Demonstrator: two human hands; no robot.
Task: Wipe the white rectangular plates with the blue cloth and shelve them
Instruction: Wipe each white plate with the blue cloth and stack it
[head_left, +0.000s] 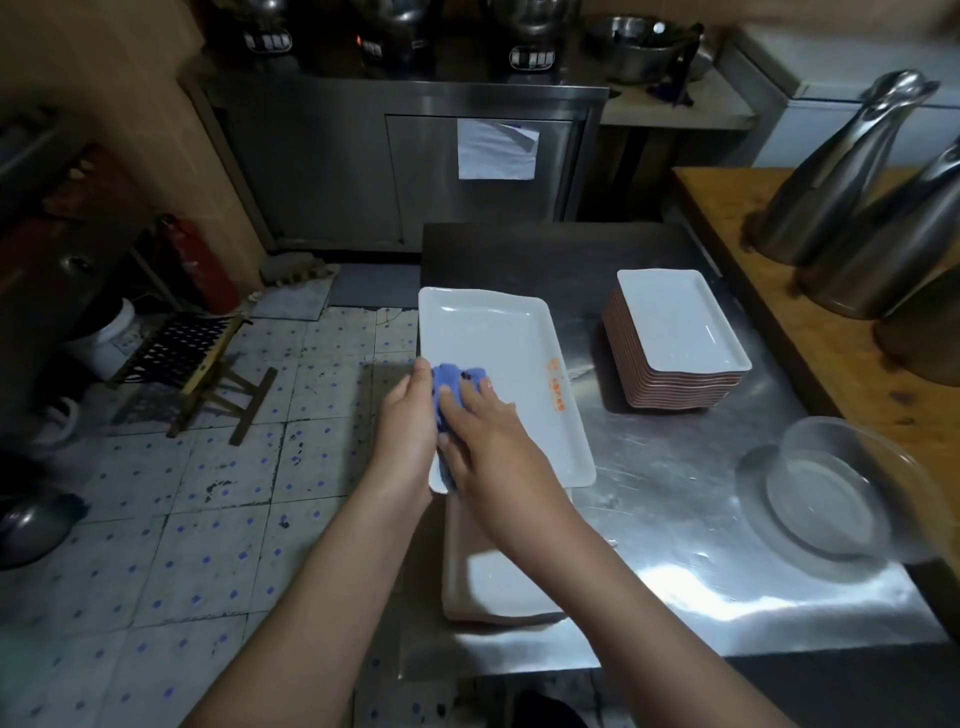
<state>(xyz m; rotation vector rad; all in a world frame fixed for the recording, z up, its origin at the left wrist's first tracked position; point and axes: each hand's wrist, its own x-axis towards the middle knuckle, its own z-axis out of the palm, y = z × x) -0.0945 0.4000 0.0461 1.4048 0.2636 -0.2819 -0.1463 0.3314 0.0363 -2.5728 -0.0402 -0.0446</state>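
A white rectangular plate (498, 358) with orange lettering on its right rim is held above the left edge of the steel table (670, 499). My left hand (408, 421) grips the plate's left edge. My right hand (485, 431) presses the bunched blue cloth (451, 387) onto the plate's near left part, fingers laid over the cloth. Under my right forearm lies a short stack of plates (493, 577). Another stack of white plates with brown undersides (675, 338) stands at the table's far right.
A clear glass bowl (831, 493) lies tilted at the table's right. Steel jugs (852, 197) stand on a wooden counter (810, 332) to the right. A folding stool (202, 364) and a red extinguisher (200, 265) stand on the tiled floor at left.
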